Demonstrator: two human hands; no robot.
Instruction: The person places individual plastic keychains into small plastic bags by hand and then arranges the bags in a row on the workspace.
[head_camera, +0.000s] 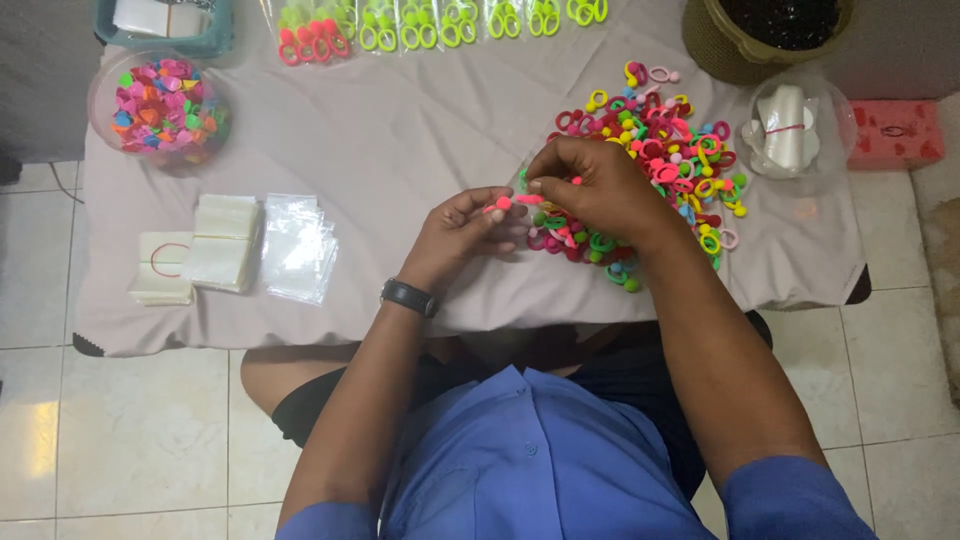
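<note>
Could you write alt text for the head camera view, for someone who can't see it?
Seen from above, a seated person's left hand and right hand pinch small pink hair ties beside a colourful pile of hair ties on a cloth-covered table. Clear plastic bags lie to the left.

Hidden and cut off

The right hand (590, 190) covers part of the hair-tie pile (660, 150); the table's (400, 150) far edge, basket (765, 30) and packed rows (440, 22) run off frame.

shirt (540, 470): blue, buttoned, short sleeves | shorts (310, 405): dark | left wrist: black watch (409, 297)
</note>
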